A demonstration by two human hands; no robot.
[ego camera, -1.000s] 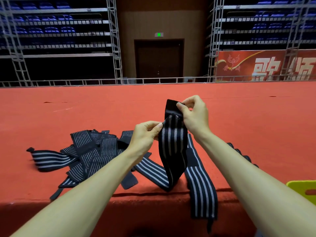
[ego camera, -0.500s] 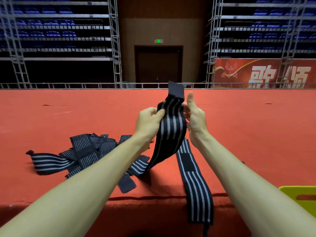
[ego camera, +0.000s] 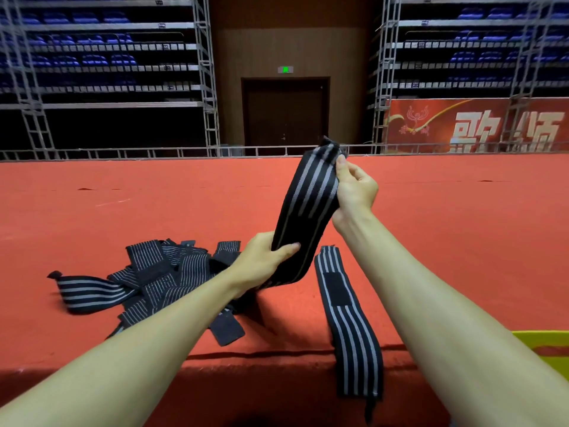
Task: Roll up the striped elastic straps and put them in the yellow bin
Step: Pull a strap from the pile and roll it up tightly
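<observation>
A black strap with grey stripes [ego camera: 308, 204] is stretched upright between my two hands above the red surface. My right hand [ego camera: 354, 189] pinches its top end. My left hand [ego camera: 264, 257] grips its lower part, thumb across the front. A second striped strap [ego camera: 351, 328] lies flat to the right and hangs over the front edge. A pile of several more striped straps [ego camera: 154, 278] lies to the left. A corner of the yellow bin [ego camera: 548, 349] shows at the lower right, partly behind my right forearm.
The red carpeted platform [ego camera: 123, 211] stretches far ahead, with its front edge [ego camera: 277, 357] close to me. Metal railings, scaffolding with blue seats, a dark door and a red banner stand behind it.
My right hand has raised the strap's top end higher. My left hand has slid down the strap, which now stretches longer between my hands.
</observation>
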